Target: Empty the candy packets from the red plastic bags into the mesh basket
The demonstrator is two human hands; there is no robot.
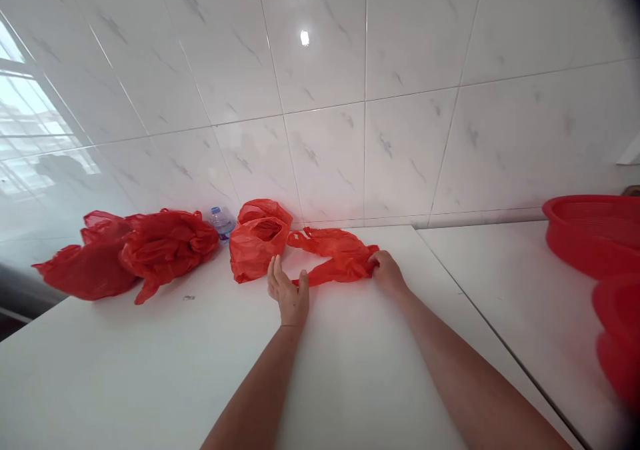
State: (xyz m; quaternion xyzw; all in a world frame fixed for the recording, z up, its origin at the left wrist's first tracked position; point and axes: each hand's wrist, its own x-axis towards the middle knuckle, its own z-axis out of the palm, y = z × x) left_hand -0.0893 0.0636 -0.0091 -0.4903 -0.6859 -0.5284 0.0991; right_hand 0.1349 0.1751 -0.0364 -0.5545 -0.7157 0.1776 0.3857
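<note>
Two bare hands work at a thin red bag (pixel 345 257) lying on a white table (pixel 150 377) near the tiled wall (pixel 325 157). The right hand (pixel 389 273) has thumb and fingers closed on the bag's right end; the left hand (pixel 289 297) is wide, fingers spread and grasping nothing, its thumb at the tip of the bag's lower strip, though whether the two touch cannot be told. The bag is drawn out lengthwise, its two strips parted on the left; it is creased and unfolded, so the handling of this piece appears only partly done. Just beyond the left fingertips stands a second red bag (pixel 250 250), rounded and open-mouthed. Farther left are a clear bottle (pixel 221 223) and a heap of red bags (pixel 170 250), bunched and seemingly not yet straightened. At far right, well apart, stand red basins (pixel 590 237).
</note>
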